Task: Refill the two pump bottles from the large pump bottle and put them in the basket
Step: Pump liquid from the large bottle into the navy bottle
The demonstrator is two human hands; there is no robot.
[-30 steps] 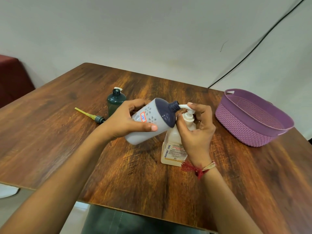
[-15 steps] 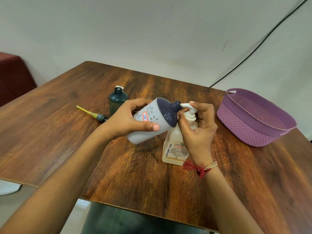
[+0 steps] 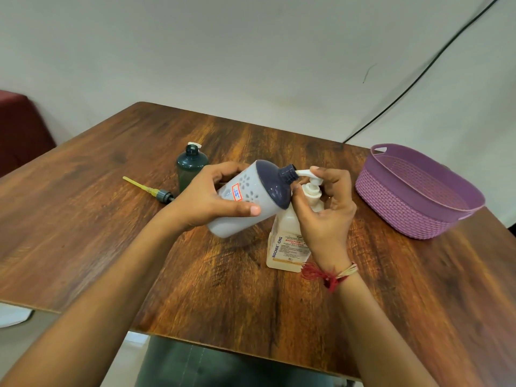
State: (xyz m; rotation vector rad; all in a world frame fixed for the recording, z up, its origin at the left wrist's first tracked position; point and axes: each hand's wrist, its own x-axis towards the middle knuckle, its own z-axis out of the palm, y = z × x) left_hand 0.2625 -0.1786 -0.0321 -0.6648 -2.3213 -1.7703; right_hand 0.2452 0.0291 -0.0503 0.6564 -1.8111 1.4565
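– Both hands are busy, yes? Which one holds what?
– Yes. The left hand (image 3: 206, 202) grips the small white bottle (image 3: 248, 191). It is tilted, so its open dark neck meets the spout (image 3: 304, 172) of the large pump bottle (image 3: 287, 247). The right hand (image 3: 326, 216) curls round the pump head, one fingertip on top and the thumb lower.
– What has changed in the last second?
– Almost nothing. The grips are the same, the neck stays at the spout, and the large pump bottle stands under the right hand as before. I judge that the pumping goes on, but I cannot see the liquid itself.
– So the task is far from its end?
– I think so. The green bottle (image 3: 191, 166) waits without its pump beyond the left hand. The loose pump (image 3: 150, 189) lies beside it on the tabletop (image 3: 111, 219). The basket (image 3: 405, 213), to the right of the right hand, has no bottle in it yet.
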